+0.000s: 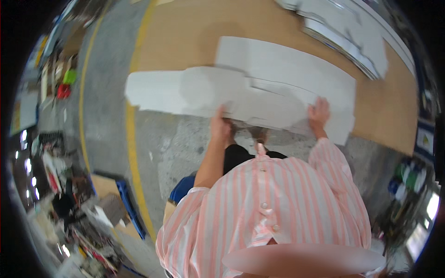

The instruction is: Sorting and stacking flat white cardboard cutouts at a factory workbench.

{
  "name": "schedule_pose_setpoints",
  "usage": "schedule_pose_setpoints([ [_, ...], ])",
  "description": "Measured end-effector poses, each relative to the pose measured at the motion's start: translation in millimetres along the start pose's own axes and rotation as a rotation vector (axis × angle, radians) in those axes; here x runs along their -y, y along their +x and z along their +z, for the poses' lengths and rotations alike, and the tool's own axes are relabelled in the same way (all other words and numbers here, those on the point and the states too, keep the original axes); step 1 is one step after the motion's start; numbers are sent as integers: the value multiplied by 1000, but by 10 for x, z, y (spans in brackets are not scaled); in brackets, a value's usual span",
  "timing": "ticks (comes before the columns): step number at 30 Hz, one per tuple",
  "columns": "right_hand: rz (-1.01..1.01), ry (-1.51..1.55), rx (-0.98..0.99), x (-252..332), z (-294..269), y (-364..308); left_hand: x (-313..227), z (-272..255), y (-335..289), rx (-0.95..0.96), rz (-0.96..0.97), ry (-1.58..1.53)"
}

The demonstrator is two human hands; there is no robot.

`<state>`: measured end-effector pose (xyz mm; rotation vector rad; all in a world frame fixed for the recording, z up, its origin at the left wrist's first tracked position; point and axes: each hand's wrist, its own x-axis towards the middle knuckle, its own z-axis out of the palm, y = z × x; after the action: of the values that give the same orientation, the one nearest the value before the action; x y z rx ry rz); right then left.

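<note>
A long white die-cut cardboard sheet (185, 88) with a stepped outline lies in front of me. Beneath and beyond it is another white cardboard piece (278, 60), partly covered. My left hand (220, 127) grips the near edge of the long sheet, its thumb on top and its other fingers hidden below. On the right, my right hand (319, 115) rests flat on the white cardboard with its fingers stretched out. Whether more layers lie between the two white pieces, I cannot tell.
Brown board (181, 41) spreads under the white pieces. A stack of white cut sheets (343, 41) stands at the far right. Yellow lines (131, 153) cross the grey floor on the left, near a blue-edged pallet or cart (130, 204) carrying cardboard.
</note>
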<state>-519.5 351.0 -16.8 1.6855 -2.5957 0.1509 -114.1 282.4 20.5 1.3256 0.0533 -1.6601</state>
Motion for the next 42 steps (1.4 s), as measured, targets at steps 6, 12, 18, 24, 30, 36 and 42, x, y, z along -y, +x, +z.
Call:
schedule_pose_setpoints([
  [6, -21, 30, -15, 244, -219, -61, 32, 107, -131, -3, 686, 322],
  [12, 40, -8, 129, 155, -334, -62, 8, 158, -117, 31, 479, 163],
  [18, 13, 33, 151, 210, -374, -64, -23, 69, -25, 30, 647, 363],
  [24, 54, 30, 187, 206, -393, -66, -57, -9, 71, 19, 363, 91],
  [30, 16, 7, 179, 156, -410, -56, 60, -75, 53, 81, 560, 358],
  [36, -49, -9, 141, 310, -284, -47, -215, -278, -40, 109, 344, 238],
  [42, -49, 7, 115, 4, -215, -52, -400, -490, -263, 129, -24, 677],
])
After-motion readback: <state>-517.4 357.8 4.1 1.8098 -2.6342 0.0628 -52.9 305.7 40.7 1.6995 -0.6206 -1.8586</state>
